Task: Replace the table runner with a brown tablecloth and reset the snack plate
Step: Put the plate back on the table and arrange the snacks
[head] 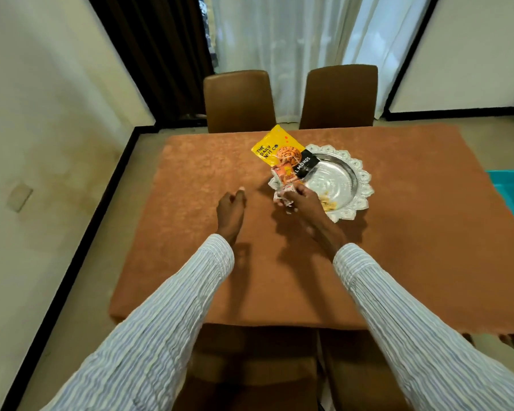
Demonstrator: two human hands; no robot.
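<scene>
brown tablecloth (190,262) spread on table | right hand (301,200) fingers clamped on small packets (282,197) at plate (359,185) | left hand (230,206) loosely curled, empty | almond bag (275,149) still off plate

The yellow foil snack pouch (275,148) reads "THE DAILY NUT CO" in black letters; its black lower band reads "ALMONDS" in white, the first letter partly hidden.

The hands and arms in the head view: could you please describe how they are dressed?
Both arms wear long sleeves of crinkled, white fabric with fine blue-grey stripes: left sleeve, right sleeve. The cuffs end at the wrists. The left hand and right hand are bare: no gloves, rings or watch visible.
</scene>
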